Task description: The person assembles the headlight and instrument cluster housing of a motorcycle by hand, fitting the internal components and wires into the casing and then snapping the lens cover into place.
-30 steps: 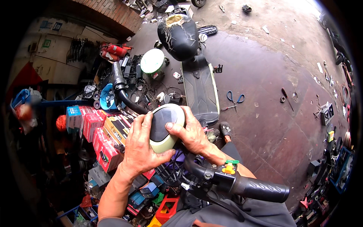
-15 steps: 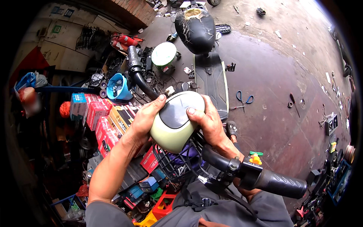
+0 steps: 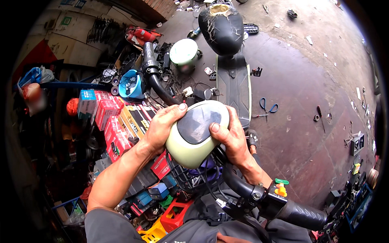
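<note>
Between my hands is a pale green, rounded scooter instrument housing (image 3: 190, 152) with a dark glossy display panel (image 3: 198, 123) on top. My left hand (image 3: 164, 127) is closed round its left side, thumb on the upper rim. From the right, my right hand (image 3: 233, 139) grips it, with the thumb pressing on the panel's edge. The fingertips beneath are hidden. The scooter's black handlebar surrounds the housing: one grip (image 3: 149, 52) points away at upper left, the other grip (image 3: 304, 214) lies at lower right beside yellow and green switches (image 3: 280, 189).
Beyond are the scooter's footboard (image 3: 234, 87) and torn black seat (image 3: 222, 32). Below the housing hangs a black wire basket (image 3: 186, 178). Stacked red boxes (image 3: 115, 135), a blue bucket (image 3: 130, 84) and a round pale-topped stool (image 3: 184, 50) stand left. Scissors (image 3: 268, 106) and a screwdriver (image 3: 321, 118) lie on the floor.
The whole view has shifted, so most of the scene sits a little farther right. Both hands keep their hold on the housing, and the reflection on its panel looks different.
</note>
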A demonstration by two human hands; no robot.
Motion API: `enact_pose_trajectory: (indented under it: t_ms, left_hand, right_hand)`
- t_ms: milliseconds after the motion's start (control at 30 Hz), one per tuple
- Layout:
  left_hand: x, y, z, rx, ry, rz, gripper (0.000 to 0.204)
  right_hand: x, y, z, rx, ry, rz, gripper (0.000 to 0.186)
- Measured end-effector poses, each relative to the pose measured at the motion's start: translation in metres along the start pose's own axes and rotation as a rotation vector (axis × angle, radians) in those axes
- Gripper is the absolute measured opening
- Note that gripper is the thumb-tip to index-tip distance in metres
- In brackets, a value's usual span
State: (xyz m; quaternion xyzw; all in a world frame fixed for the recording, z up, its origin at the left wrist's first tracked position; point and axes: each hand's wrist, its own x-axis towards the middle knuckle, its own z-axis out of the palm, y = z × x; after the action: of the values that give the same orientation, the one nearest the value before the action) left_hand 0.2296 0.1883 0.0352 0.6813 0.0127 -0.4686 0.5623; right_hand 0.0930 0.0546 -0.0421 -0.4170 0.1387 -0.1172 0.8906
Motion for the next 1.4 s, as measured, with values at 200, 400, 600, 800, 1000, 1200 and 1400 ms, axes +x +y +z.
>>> enact_pose_trajectory:
  t_ms: [200,400,600,800,1000,1200,1400]
  left_hand:
    - [0.001,-0.001,0.0,0.001,0.012,0.013,0.032]
    - [0.0,0.0,-0.001,0.023,-0.012,0.024,0.031]
    - [0.005,-0.011,-0.005,-0.043,-0.017,0.053,0.032]
    - [0.008,-0.008,-0.01,-0.005,-0.05,0.068,0.034]
    - [0.012,-0.014,-0.005,-0.009,0.016,0.099,0.034]
    - [0.02,-0.016,-0.009,-0.043,0.001,0.084,0.033]
    - [0.012,-0.011,0.001,-0.059,-0.012,0.123,0.029]
  right_hand:
    - [0.001,-0.006,0.001,0.007,0.0,0.012,0.068]
    - [-0.002,-0.003,0.002,0.018,0.0,-0.022,0.065]
    - [0.002,0.008,-0.001,0.008,0.033,-0.034,0.067]
    - [0.003,0.009,-0.001,0.018,0.043,-0.041,0.062]
    - [0.001,0.006,-0.003,0.032,0.05,-0.02,0.057]
    - [0.011,0.025,-0.013,-0.088,0.04,-0.164,0.043]
    - [0.005,0.007,-0.004,0.134,0.069,-0.036,0.053]
